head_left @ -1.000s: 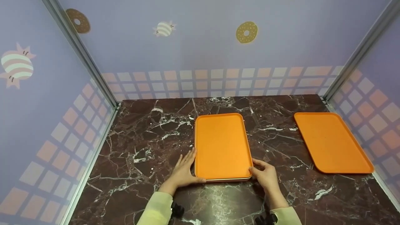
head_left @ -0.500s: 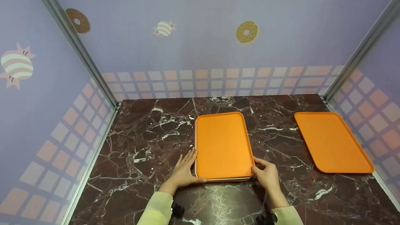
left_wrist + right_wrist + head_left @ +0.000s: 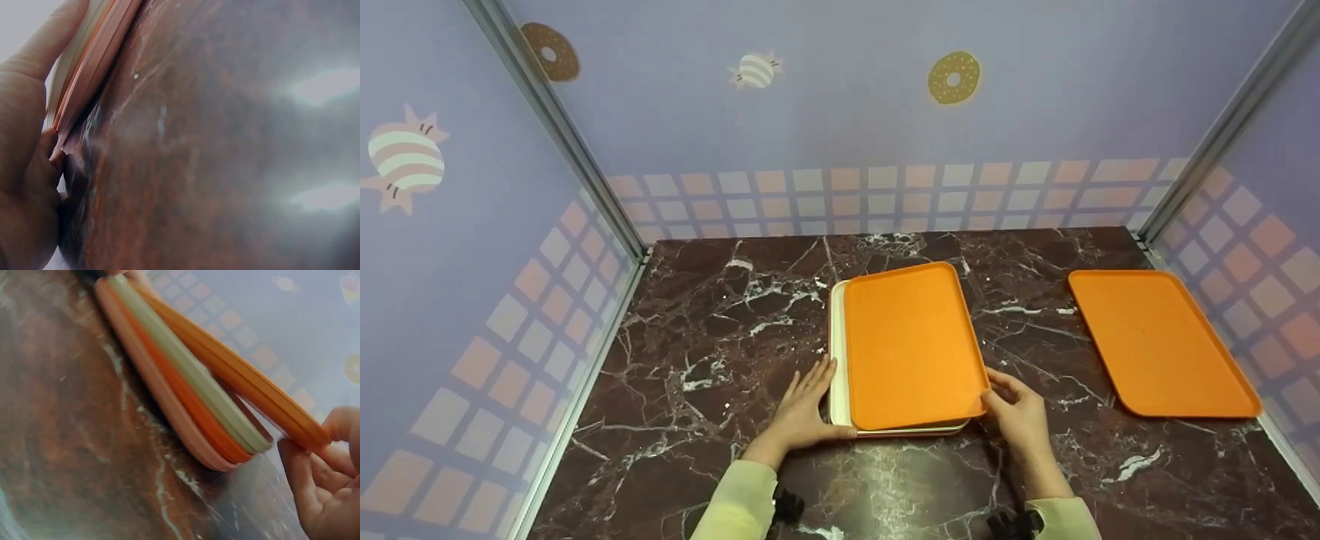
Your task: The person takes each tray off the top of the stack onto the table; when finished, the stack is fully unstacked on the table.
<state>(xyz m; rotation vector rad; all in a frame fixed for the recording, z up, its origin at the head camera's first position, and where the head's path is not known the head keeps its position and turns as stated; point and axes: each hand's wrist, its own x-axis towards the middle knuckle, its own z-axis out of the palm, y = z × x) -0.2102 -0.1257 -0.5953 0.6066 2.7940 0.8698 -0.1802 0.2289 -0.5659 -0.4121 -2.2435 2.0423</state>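
Observation:
An orange tray (image 3: 915, 345) lies askew on top of a stack, shifted right, its right side tilted up. My right hand (image 3: 1020, 412) pinches its near right corner between thumb and fingers; the right wrist view shows a gap under that raised corner (image 3: 312, 433). Below it come a cream tray (image 3: 840, 337), a red-orange tray (image 3: 216, 433) and a pink tray (image 3: 169, 399). Against the stack's near left corner rests my left hand (image 3: 799, 416), fingers straight along the left side and thumb along the front edge.
A second orange tray (image 3: 1162, 341) lies flat at the right, close to the right wall. Dark marbled tabletop (image 3: 720, 315) surrounds the stack. Lilac walls (image 3: 840, 127) with printed sweets close off the back and both sides.
The top orange tray has slid right, turned slightly and lifted on its right side, baring the cream tray's left strip. My right hand moved right with it; the left hand stayed put.

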